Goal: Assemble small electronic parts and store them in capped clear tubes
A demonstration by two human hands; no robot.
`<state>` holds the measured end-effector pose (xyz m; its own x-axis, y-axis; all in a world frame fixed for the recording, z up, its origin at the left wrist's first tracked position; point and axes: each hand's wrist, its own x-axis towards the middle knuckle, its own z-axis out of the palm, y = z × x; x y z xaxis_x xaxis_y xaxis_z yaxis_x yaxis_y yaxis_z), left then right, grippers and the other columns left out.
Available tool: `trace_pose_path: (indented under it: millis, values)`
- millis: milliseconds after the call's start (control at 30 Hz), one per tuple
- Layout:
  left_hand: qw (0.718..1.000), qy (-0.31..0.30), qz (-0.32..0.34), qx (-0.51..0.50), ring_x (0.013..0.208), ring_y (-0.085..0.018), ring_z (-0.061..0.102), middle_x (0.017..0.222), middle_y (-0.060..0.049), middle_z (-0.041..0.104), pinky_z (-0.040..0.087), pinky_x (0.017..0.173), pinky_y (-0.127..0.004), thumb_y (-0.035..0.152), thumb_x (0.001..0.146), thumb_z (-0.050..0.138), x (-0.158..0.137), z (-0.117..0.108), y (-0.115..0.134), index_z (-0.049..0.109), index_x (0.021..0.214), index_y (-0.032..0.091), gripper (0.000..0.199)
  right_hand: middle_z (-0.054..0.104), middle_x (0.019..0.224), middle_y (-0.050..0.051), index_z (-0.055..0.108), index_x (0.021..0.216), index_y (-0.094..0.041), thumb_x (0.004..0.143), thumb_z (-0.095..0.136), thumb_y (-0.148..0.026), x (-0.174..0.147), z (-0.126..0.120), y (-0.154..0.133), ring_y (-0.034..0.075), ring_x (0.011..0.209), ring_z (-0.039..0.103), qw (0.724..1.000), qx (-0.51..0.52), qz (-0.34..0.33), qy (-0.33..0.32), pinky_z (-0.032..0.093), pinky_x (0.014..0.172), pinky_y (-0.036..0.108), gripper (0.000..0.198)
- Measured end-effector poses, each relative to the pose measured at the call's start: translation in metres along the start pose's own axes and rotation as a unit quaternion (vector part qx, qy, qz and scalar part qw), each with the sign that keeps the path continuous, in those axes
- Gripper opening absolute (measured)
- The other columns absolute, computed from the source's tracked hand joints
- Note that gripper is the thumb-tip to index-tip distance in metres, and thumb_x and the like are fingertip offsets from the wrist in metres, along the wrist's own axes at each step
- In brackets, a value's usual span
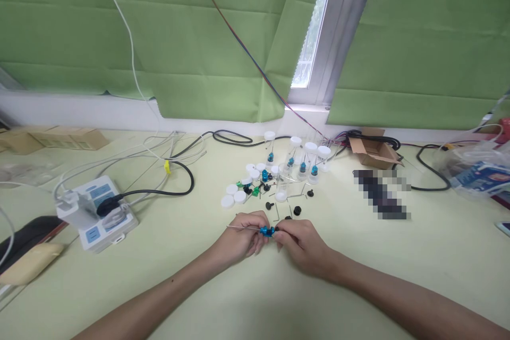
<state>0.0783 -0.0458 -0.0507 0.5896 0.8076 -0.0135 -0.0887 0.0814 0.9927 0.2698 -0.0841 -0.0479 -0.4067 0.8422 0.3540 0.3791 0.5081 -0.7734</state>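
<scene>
In the head view, holding a small blue part (266, 231) at the middle of the pale table (255, 303), on the near side of a scatter of hardware. Gripping it from the left with the curled fingers of the left hand (245, 234); pinching its dark right end between thumb and forefinger of the right hand (300, 244). Held lengthwise, with its long axis running left to right across the view, almost level. Pointing left along a thin metal rod (243, 227), stretched across the left hand to a tip slightly higher in view than the blue body; pointing right into the right fingertips. Cannot tell whether raised or resting on the tabletop. Just beyond the hands, can see an L-shaped hex key (277, 212) and black knobs (297, 211). Farther back, can make out loose white caps (227, 201), green pieces (255, 191) and four white-capped clear tubes (270, 149) with similar blue parts inside. Well apart to the left, can see a white power strip (95, 243); toward the back right, an open cardboard box (374, 160).
</scene>
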Motion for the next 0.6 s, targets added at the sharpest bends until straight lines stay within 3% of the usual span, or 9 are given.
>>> trace_pose_path:
  millis: [200,367,600]
  values:
    - [1.000,0.010,-0.019,0.006,0.037,-0.006,0.045,0.061,0.001,0.053,0.026,0.037,-0.022,0.013,0.075,0.046,0.0003,0.0012,0.0053,0.060,0.056,0.014,0.023,0.053,0.061,-0.002,0.054,0.066,-0.019,0.099,0.042,-0.023,0.0011,0.0003,0.0009,0.011,0.058,0.050,1.000,0.005,0.013,0.008,0.037,0.062,0.024,0.035]
    - [0.998,0.027,-0.046,-0.035,0.034,-0.007,0.041,0.048,0.003,0.051,0.026,0.036,-0.022,0.011,0.071,0.048,0.0024,0.0016,0.0061,0.059,0.061,0.016,0.015,0.056,0.070,-0.003,0.060,0.094,-0.020,0.091,0.060,-0.027,0.0006,0.0015,-0.0009,0.011,0.057,0.045,0.999,0.026,0.024,0.037,0.036,0.054,0.023,0.007]
    - [0.997,0.029,-0.051,-0.041,0.035,-0.007,0.041,0.049,0.004,0.053,0.026,0.036,-0.021,0.011,0.071,0.049,0.0014,0.0026,0.0092,0.059,0.062,0.016,0.015,0.061,0.082,0.000,0.058,0.101,-0.021,0.091,0.060,-0.021,-0.0015,0.0024,0.0034,0.011,0.060,0.049,0.997,0.042,0.012,0.058,0.037,0.055,0.023,0.010]
